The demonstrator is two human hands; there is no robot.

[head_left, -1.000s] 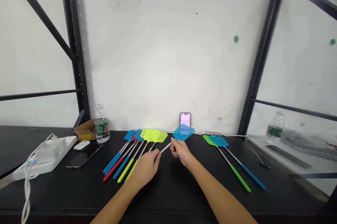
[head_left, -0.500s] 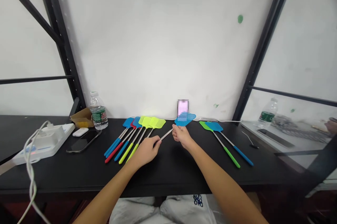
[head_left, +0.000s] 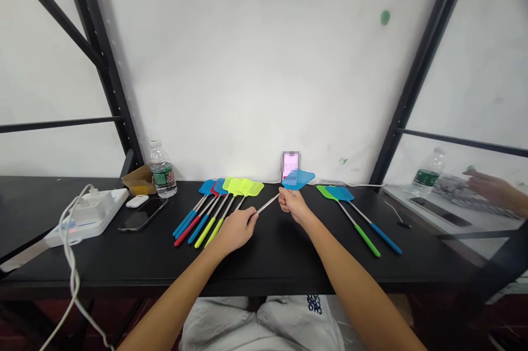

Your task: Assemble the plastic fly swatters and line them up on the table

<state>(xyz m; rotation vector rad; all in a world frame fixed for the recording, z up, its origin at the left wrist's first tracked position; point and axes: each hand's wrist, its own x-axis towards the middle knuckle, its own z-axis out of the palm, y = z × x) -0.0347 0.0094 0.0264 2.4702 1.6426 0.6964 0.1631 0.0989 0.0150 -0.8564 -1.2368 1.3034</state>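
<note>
I hold a blue fly swatter point(head_left: 298, 179) above the black table point(head_left: 268, 254) with both hands. My left hand point(head_left: 235, 228) is closed round its handle end. My right hand point(head_left: 291, 204) pinches the thin metal rod point(head_left: 267, 204) just below the blue mesh head. The rod runs between the two hands, slanting up to the right. Left of my hands lies a fan of several swatters point(head_left: 216, 203) with blue, red and yellow handles. To the right lie a green swatter point(head_left: 348, 219) and a blue swatter point(head_left: 365, 219).
A water bottle point(head_left: 162, 170), a cardboard box point(head_left: 139, 180), a dark phone point(head_left: 142, 214) and a white power strip with cable point(head_left: 84, 214) sit at the left. A small phone point(head_left: 290, 164) leans on the wall. Another person's hand point(head_left: 490, 188) reaches over the neighbouring table at the right.
The camera tilted down, so my lap now shows. My hands moved a little apart and the rod between them looks longer. Another person's hand came into view at the right.
</note>
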